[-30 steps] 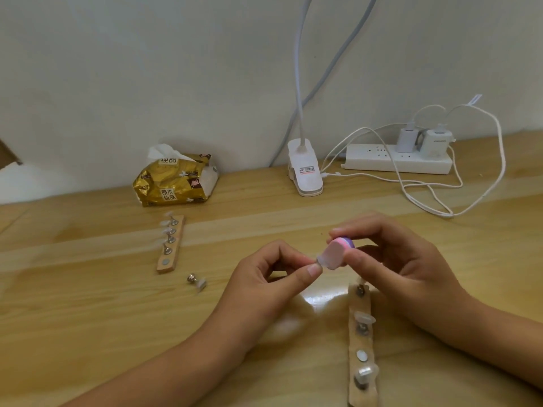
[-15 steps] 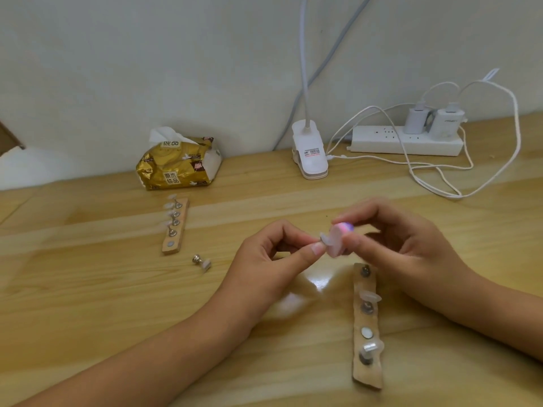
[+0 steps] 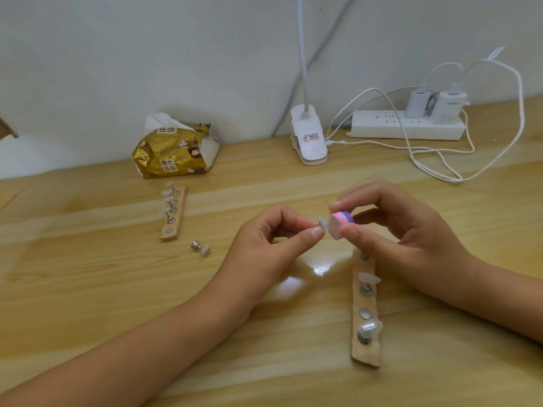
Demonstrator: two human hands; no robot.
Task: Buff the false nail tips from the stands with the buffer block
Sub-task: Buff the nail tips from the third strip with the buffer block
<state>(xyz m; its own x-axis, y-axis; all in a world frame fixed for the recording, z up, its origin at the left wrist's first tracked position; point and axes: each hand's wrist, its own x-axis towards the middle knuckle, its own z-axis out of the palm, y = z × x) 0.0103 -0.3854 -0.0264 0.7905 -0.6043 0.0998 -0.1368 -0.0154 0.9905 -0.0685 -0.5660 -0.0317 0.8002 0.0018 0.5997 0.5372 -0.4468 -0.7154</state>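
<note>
Pale wooden table: your work surface. Right hand, 3 o'clock: fingers pinch the round pink-and-purple foam buffer block. Left hand, centre: thumb and forefinger pinch the small clear false nail tip against the block's white face, as a second ago; buffing likely mid-stroke.

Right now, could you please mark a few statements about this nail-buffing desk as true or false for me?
1. The right hand holds the layered pink-and-purple buffer block. True.
2. The left hand is empty. False: it pinches a small clear false nail tip.
3. A loose metal holder with a tip lies on the wooden table beside the left wooden stand. True.
4. The gold tissue pack sits right of the white clip lamp. False: it sits left of it.
</note>
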